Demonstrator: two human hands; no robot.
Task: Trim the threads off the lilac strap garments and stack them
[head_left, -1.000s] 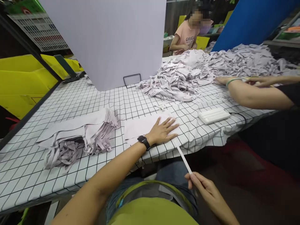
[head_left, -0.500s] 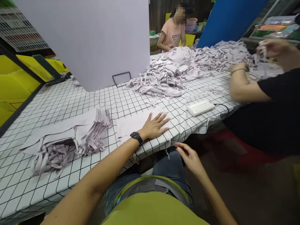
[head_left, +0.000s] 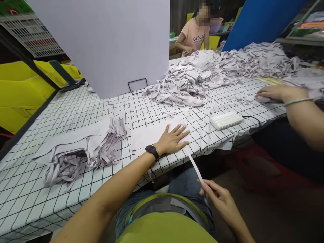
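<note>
**Two hands, one limp fabric piece at the table edge**

Largest first: the checked tablecloth (head_left: 76, 111) carries a loose heap of pale fabric pieces (head_left: 202, 77) at the far side and a neat stack of finished pieces (head_left: 83, 148) at your left. Your flat fabric piece (head_left: 149, 135) lies at the near edge. Your left hand (head_left: 173, 139) presses it, palm down, fingers spread. Its narrow strap (head_left: 195, 167) hangs off the edge, drawn taut to your right hand (head_left: 217, 199), pinched at the fingertips. Judged light, soft and limp: hold the panel flat and grip the strap near its end. A white box (head_left: 225, 120) lies beside; a co-worker's hand (head_left: 275, 92) rests farther right.
</note>
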